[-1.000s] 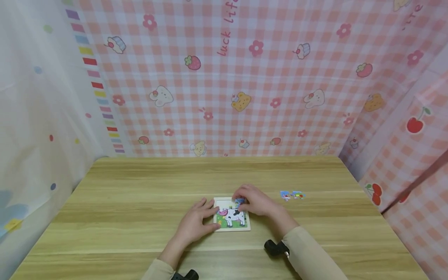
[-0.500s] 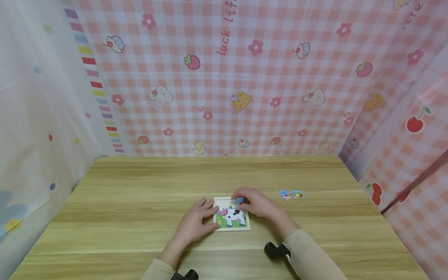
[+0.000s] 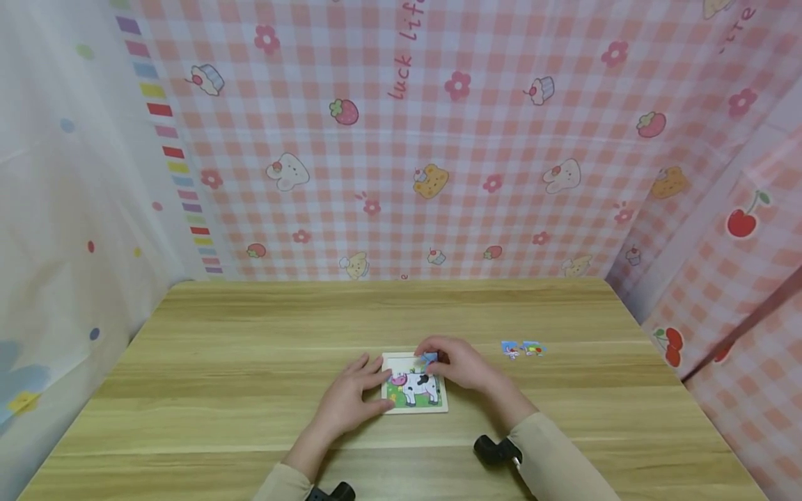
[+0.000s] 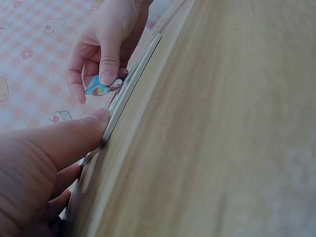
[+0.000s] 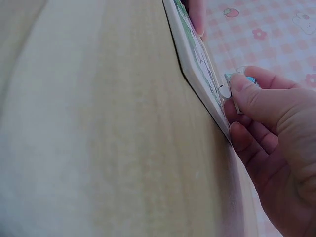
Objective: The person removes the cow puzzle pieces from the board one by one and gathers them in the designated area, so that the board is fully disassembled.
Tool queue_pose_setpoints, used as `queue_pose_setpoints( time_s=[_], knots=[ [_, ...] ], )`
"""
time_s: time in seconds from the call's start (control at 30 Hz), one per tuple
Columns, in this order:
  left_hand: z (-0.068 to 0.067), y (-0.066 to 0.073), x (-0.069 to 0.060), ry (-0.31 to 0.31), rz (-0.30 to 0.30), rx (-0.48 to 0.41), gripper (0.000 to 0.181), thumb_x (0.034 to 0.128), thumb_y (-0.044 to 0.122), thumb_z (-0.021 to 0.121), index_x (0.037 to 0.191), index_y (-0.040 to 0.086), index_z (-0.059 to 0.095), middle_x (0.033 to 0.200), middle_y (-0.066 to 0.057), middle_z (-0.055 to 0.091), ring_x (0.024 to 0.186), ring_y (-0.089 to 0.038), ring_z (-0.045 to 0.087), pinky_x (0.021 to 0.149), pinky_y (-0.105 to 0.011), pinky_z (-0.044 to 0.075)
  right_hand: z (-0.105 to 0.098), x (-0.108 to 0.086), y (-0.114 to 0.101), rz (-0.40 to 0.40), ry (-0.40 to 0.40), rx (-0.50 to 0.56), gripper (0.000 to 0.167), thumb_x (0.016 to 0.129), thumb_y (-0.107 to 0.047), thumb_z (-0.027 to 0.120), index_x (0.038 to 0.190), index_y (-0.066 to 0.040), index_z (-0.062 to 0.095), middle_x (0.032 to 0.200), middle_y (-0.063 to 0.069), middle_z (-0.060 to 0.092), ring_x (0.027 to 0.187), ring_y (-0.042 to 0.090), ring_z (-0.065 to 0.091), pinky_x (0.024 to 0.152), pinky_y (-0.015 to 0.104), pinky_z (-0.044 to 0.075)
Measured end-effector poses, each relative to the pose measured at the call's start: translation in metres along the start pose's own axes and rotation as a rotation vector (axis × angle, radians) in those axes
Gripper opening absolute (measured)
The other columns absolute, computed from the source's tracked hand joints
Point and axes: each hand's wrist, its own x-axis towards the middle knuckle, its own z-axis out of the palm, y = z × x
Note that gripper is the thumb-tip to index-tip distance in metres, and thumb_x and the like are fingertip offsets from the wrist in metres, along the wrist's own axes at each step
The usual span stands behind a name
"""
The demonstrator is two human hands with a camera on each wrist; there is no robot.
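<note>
A small square puzzle board [image 3: 416, 411] with a pale rim lies on the table, with a cow picture [image 3: 421, 386] in its lower part. Its upper left part is bare. My left hand [image 3: 347, 400] rests on the board's left side, thumb on the lower left rim and fingers spread along the edge. Over the upper right corner, my right hand [image 3: 462, 363] pinches a blue puzzle piece [image 4: 98, 88] between thumb and fingers. The piece is tilted against the board and partly covered by the fingers; in the right wrist view its knob points toward the board.
Two loose puzzle pieces, a blue one [image 3: 510, 349] and a multicoloured one [image 3: 535, 348], lie side by side to the right of the board. The wooden table [image 3: 238, 348] reaches back to a checked curtain [image 3: 388, 139]. A black wrist camera [image 3: 495, 450] sits at the right sleeve.
The blue piece turns slightly in my right fingers at the board's upper right corner. My left hand stays in place on the board.
</note>
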Motion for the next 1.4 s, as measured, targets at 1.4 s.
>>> queue_pose_setpoints(
  time_s=[1.4],
  knots=[
    [0.0,-0.001,-0.001,0.0,0.005,-0.019,0.052,0.0837,0.032,0.079,0.129,0.01,0.067,0.147,-0.013,0.05,0.143,-0.042,0.034,0.116,-0.06,0.027,-0.069,-0.103,0.054,0.095,0.289,0.148,0.025,0.09,0.001,0.067,0.115,0.004,0.068,0.116,0.025,0.066,0.088,0.007,0.064,0.073,0.018,0.054]
  ],
)
